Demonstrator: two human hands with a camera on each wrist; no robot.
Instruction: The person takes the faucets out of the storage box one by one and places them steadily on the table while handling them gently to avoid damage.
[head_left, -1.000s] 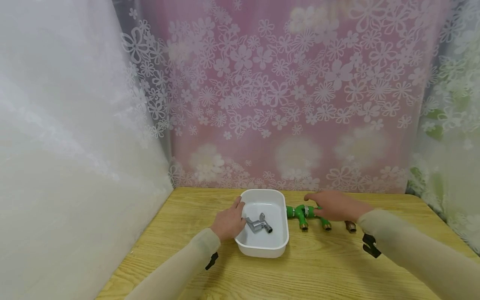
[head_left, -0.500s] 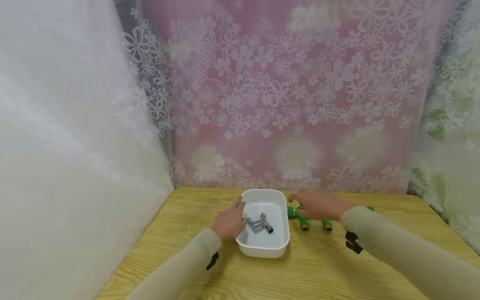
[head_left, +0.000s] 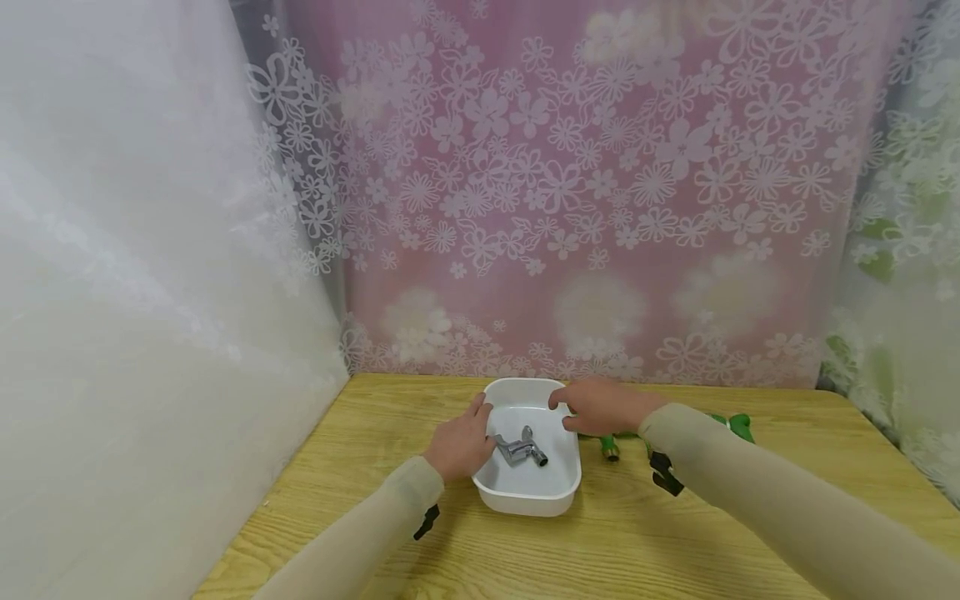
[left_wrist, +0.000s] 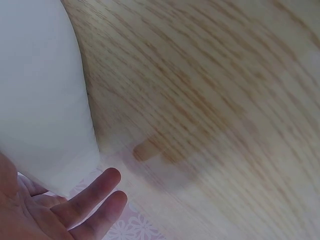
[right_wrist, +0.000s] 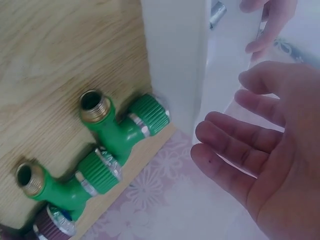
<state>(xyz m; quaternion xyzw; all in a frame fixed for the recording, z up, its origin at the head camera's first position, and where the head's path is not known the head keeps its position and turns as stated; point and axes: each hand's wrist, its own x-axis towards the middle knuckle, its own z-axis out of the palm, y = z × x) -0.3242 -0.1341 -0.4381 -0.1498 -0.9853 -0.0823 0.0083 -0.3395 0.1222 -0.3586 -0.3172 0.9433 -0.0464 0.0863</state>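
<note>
A white basin (head_left: pixel 531 504) stands on the table with a chrome tap (head_left: pixel 517 450) lying inside. My left hand (head_left: pixel 460 440) rests at the basin's left rim. In the left wrist view, two of its fingers (left_wrist: pixel 92 192) extend loosely past the basin's outer wall. My right hand (head_left: pixel 603 406) hovers over the right rim, empty, its thumb and fingers spread apart. Below it, green angle valves (right_wrist: pixel 120 132) with brass threaded ends lie in a row beside the basin, partly hidden by the right arm in the head view.
A maroon-capped valve (right_wrist: pixel 52 222) lies at the far end of the row. The wooden table (head_left: pixel 420 542) ends against a pink floral curtain (head_left: pixel 570 208), with a white sheet (head_left: pixel 150 292) along the left side.
My right hand has moved left from above the green valves to the basin's right rim. The left hand has stayed at the left rim, and the tap lies as before.
</note>
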